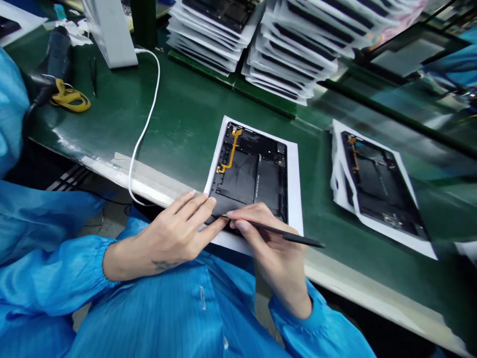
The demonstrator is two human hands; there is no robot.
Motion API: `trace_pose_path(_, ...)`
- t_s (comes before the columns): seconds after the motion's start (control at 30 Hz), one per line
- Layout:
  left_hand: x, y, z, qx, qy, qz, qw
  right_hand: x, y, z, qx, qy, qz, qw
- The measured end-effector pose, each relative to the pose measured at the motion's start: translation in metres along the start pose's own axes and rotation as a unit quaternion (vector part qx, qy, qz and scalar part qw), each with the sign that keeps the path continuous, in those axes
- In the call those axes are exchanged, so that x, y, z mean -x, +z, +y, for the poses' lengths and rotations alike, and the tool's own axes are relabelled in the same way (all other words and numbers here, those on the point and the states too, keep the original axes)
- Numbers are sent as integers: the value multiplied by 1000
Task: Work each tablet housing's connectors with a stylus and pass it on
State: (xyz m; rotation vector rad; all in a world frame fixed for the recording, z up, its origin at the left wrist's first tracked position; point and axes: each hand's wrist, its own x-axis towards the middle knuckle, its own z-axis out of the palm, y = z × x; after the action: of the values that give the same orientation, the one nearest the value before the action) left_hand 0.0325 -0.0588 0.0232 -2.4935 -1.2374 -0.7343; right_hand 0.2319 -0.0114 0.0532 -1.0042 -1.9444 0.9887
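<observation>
Green workbench (pixel 179 124), its pale front edge sloping from nine o'clock to half past four, if the opened tablet (pixel 238 184) is the clock's centre. At ten o'clock lie a yellow loop (pixel 69 97) and, closer in, a white cable (pixel 149 114) drooping over the edge; a stretch of green separates cable from tablet. Stacked panels between white sheets (pixel 216 44) stand from eleven to one. The tablet lies on white paper (pixel 294 199) that reaches the front edge at seven. More green runs towards three o'clock, to a second opened tablet (pixel 387 194) (slightly blurred).

The left hand (pixel 175 233), fingers lightly parted, rests on the tablet's seven o'clock corner, gripping nothing that shows. The right hand (pixel 272 243) pinches a slim black tool (pixel 290 236) between thumb and index finger; whether its tip touches the tablet cannot be told.

The left lies palm down, fingers towards two; the right comes in from five, tool tip towards nine.
</observation>
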Motion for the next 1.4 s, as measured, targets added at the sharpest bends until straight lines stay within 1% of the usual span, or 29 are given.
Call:
trace_pose_path(0.17, 1, 1, 0, 1, 1, 14, 1000, -4, 3, 0, 28, -48, -31, 998)
trace_pose_path(0.43, 2, 4, 2, 8, -3, 19, 1000, -7, 3, -1, 55, -74, -56, 994)
trace_pose_path(0.53, 4, 2, -7, 11, 22, 28, 999, -8, 3, 0, 60, -80, -68, 993)
trace_pose_path(0.67, 8, -1, -26, 74, 80, 40, 993, -10, 3, 0, 60, -92, -82, 991)
trace_pose_path(0.77, 9, -1, -30, 87, 70, 45, 993, -6, -4, -1, 64, -94, -80, 990)
trace_pose_path(0.87, 8, -1, -26, 76, 51, 39, 995, 3, -16, -1, 82, -72, -62, 992)
trace_pose_path(1.0, 2, -5, -21, 54, 53, 45, 996, 15, -29, 1, 108, -46, -42, 992)
trace_pose_path(1.13, -9, -10, -16, 23, 43, 37, 998, 19, -27, 1, 121, -53, -18, 991)
trace_pose_path(1.23, -19, -9, -12, 19, 50, 22, 998, 21, -22, -1, 135, -72, 5, 988)
trace_pose_path(1.33, -24, -3, -8, 34, 66, -8, 997, 22, -19, -2, 159, -108, -6, 981)
trace_pose_path(1.4, -25, 1, -6, 33, 69, -11, 997, 24, -18, -2, 175, -122, -29, 976)
